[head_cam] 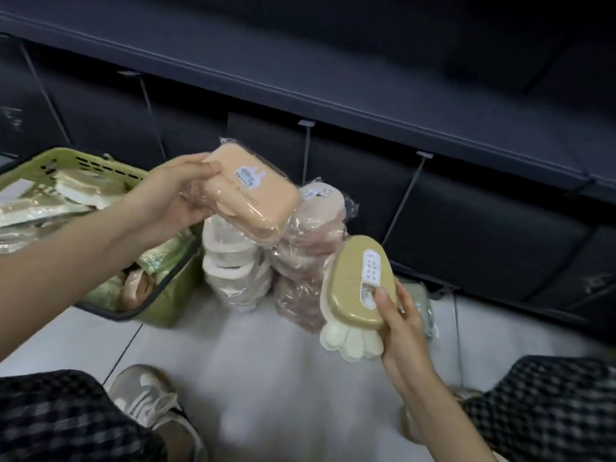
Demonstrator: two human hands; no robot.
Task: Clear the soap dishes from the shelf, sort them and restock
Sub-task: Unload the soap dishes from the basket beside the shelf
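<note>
I face a dark shelf unit (366,105) spanning the upper frame, with thin wire dividers (405,198). Pale tiled floor (266,378) fills the lower centre.

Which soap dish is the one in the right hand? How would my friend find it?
Start at the green basket on the floor, then pass the white stack and pink stack of wrapped soap dishes beside it. Just right of those, the right hand holds up a soap dish. It is the only olive-tan one, with a cream paw-shaped piece underneath; the left hand's dish is peach.
</note>
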